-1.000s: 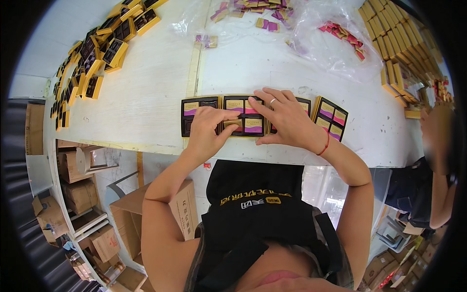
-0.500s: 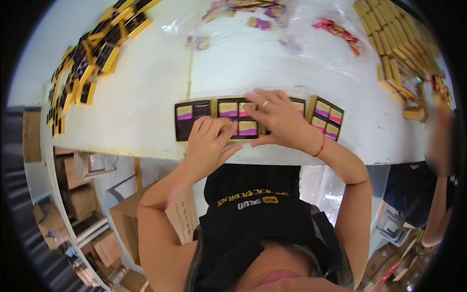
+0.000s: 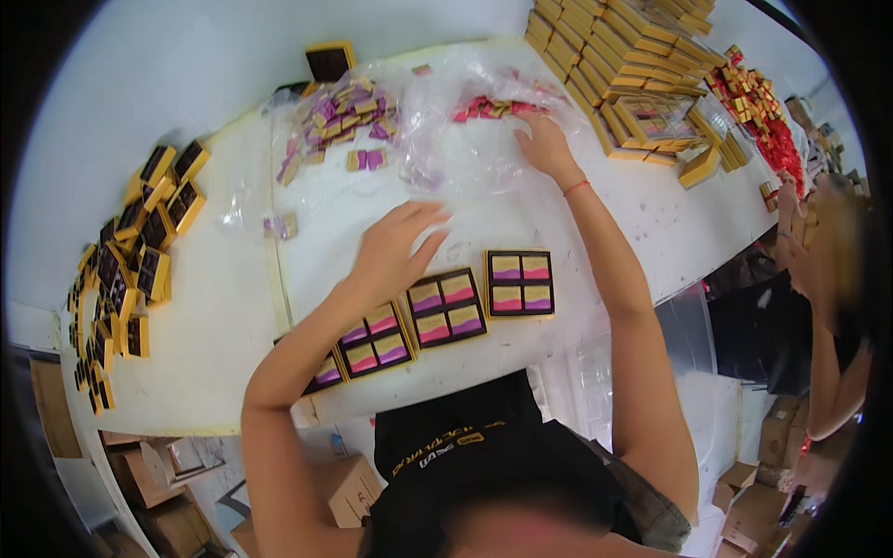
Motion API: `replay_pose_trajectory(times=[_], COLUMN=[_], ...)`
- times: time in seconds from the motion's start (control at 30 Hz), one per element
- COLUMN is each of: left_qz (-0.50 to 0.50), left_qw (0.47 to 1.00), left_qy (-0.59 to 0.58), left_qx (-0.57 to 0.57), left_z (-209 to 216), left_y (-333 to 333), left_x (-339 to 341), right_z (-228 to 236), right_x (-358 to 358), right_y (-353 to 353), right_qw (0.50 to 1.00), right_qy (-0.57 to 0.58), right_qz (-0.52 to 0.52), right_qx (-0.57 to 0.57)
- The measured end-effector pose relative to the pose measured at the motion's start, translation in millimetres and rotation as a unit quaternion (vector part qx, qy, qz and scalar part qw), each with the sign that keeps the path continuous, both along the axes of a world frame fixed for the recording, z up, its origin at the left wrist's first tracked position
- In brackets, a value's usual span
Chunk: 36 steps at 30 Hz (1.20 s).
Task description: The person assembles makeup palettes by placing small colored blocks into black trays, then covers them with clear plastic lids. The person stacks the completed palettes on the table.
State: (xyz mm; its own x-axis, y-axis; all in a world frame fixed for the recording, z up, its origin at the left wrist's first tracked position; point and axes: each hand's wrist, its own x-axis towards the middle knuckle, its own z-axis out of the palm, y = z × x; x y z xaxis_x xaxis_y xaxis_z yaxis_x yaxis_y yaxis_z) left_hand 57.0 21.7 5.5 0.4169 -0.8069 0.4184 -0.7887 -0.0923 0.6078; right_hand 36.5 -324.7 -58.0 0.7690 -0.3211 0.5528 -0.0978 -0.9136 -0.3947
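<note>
My right hand (image 3: 547, 149) reaches over the table to a small pile of pink-and-gold wrapped pieces (image 3: 493, 109) on clear plastic. Its thumb is apart from the fingers, and the fingertips are at the pile's edge. My left hand (image 3: 395, 246) hovers above the table, thumb spread and fingers slightly blurred, holding nothing visible. Below it stand shallow gold-edged boxes with dark trays: a right box (image 3: 519, 284), a middle box (image 3: 446, 307) and another box (image 3: 377, 342), each with purple-and-gold and pink-and-gold squares. My left forearm partly hides the leftmost box (image 3: 326, 374).
Purple-and-gold pieces (image 3: 349, 116) lie heaped on plastic at the far side. Empty dark-tray boxes (image 3: 126, 270) are piled along the left. Stacked gold boxes (image 3: 623, 74) rise at the far right. Beyond them are red-and-gold pieces (image 3: 758, 107) and another person's arm (image 3: 823, 353).
My right hand has left the boxes and reached forward to the pink pieces. The left hand has lifted off the boxes. The whole view has turned and shifted.
</note>
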Motion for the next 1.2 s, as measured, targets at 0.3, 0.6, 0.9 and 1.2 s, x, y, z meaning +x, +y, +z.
replay_pose_trajectory(times=[0.3, 0.6, 0.9, 1.2], left_qz=[0.243, 0.244, 0.037, 0.256], left_qw=[0.954, 0.951, 0.929, 0.812], left_qy=[-0.093, -0.116, 0.338, 0.493], left_qx=[0.148, 0.149, -0.147, -0.182], left_z=[-76, -60, -3, -5], left_y=[-195, -176, -30, 199], left_x=[135, 108, 19, -42], right_z=[-31, -29, -40, 19], right_x=[25, 22, 28, -11], right_y=[-16, -18, -20, 81], right_qw=[0.980, 0.980, 0.992, 0.993], right_qy=[0.018, -0.114, -0.049, -0.065], right_qz=[-0.186, -0.122, -0.118, 0.090], right_qx=[0.066, 0.105, 0.016, 0.035])
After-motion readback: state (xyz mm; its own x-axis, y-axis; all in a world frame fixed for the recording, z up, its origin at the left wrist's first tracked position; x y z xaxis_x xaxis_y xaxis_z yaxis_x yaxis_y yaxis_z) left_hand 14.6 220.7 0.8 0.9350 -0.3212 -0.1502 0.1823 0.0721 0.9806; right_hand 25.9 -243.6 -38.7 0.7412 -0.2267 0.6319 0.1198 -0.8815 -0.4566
